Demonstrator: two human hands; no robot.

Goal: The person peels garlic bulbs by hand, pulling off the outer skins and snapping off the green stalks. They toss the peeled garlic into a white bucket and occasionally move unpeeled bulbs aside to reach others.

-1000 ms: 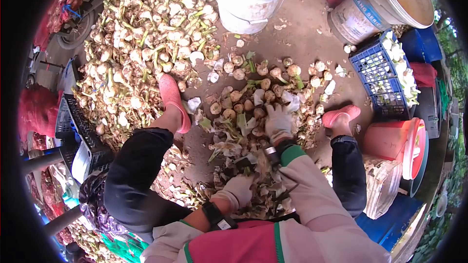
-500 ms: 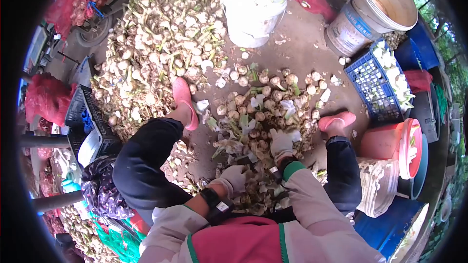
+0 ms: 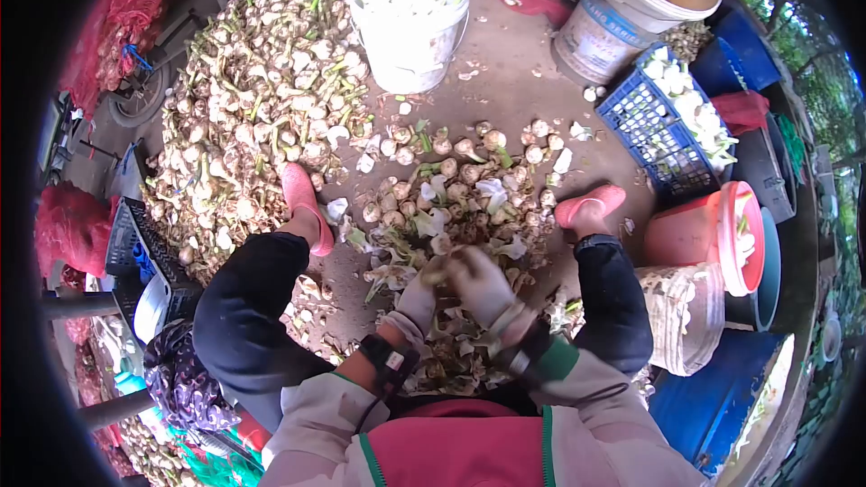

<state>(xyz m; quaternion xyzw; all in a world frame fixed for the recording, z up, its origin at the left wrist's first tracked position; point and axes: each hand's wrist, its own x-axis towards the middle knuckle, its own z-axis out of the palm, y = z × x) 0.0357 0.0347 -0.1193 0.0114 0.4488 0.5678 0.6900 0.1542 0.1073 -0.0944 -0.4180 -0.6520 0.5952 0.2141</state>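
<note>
Over the near garlic pile, my two gloved hands meet. My left hand is closed round a small brownish roundish thing that looks like a garlic bulb. Right against it, my right hand is curled and blurred by motion; what its fingers hold, if anything, is hidden. Loose peeled skins lie beneath both wrists. Whole bulbs with stems and pale leaf scraps spread in front of the hands, between two feet in pink shoes.
A large garlic heap covers the left floor. A white bucket with pale pieces stands ahead. To the right are a stacked bucket, a blue crate of trimmed garlic, a red bucket and a whitish container. A black crate sits left.
My right hand has drawn back from the garlic pile to meet my left, which has risen forward from the skins. The view has shifted slightly, so the surroundings sit further left.
</note>
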